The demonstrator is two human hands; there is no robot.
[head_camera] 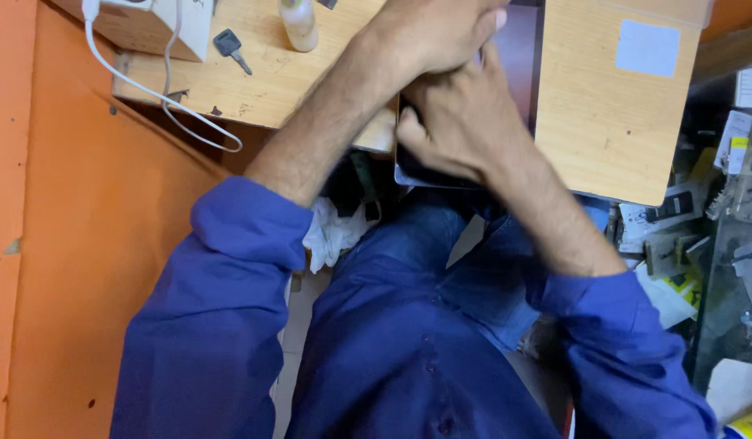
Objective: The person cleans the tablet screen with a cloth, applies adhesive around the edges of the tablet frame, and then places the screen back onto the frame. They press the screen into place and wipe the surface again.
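Head view: both hands meet over a dark flat tablet-like device (518, 57) lying on a wooden table (603, 114). The device's long axis runs from twelve to six o'clock; its rounded lower corner at about seven o'clock juts past the table's near edge toward the person's lap. Its glossy face is dark with a reddish cast at the top. Which end is its top I cannot tell.

The left hand (437, 32) comes in from eight o'clock, fingers curled shut, and lies on top of the right hand, reaching the device's upper part. The right hand (461, 122) comes in from five o'clock, fingers bent and pressed onto the device's lower left portion, thumb at its left edge. Whether either hand truly grips the device or only presses on it I cannot tell, since the fingertips are hidden.

The table is pale wood, scuffed, with a light square sticker (648, 47) at one o'clock. At eleven o'clock lie a black-headed key (229, 47), a small pale bottle (299, 23) and a white box (160, 24) with a white cable (160, 97) looping off the edge. An orange wall (67, 244) fills the nine o'clock side. At three o'clock a cluttered shelf (717, 219) holds papers and small parts. A white cloth (331, 232) sits beside the blue jeans (408, 244).
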